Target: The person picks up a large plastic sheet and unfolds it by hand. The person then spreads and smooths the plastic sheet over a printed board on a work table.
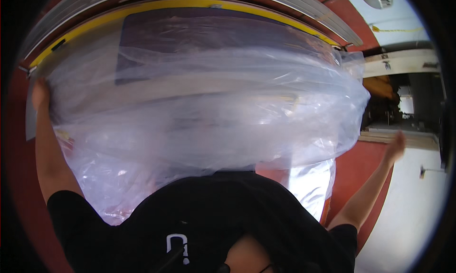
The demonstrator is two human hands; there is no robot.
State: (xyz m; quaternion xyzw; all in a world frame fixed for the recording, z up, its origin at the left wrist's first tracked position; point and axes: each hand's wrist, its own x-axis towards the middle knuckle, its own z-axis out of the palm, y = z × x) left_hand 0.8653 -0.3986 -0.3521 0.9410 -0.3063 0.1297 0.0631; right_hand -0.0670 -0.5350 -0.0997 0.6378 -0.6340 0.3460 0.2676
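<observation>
Clear, glossy plastic sheet (199,97); dark panel (190,31) beneath; yellow edge strip (190,4); red-brown floor (354,168); black T-shirt (209,221)

At the far edge we see a yellow curved strip (190,4) with grey metal rails (304,4) just beyond it. Red floor (354,171) lies to our right, meeting a white floor area (408,211). Far right, a dark doorway (403,107) opens under a white beam (403,61).

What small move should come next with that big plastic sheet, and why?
Probably bring the right hand back onto the plastic sheet. The left hand is at the sheet's left edge, but the right hand looks open and clear of the right edge, so that side hangs loose and crumpled.
</observation>
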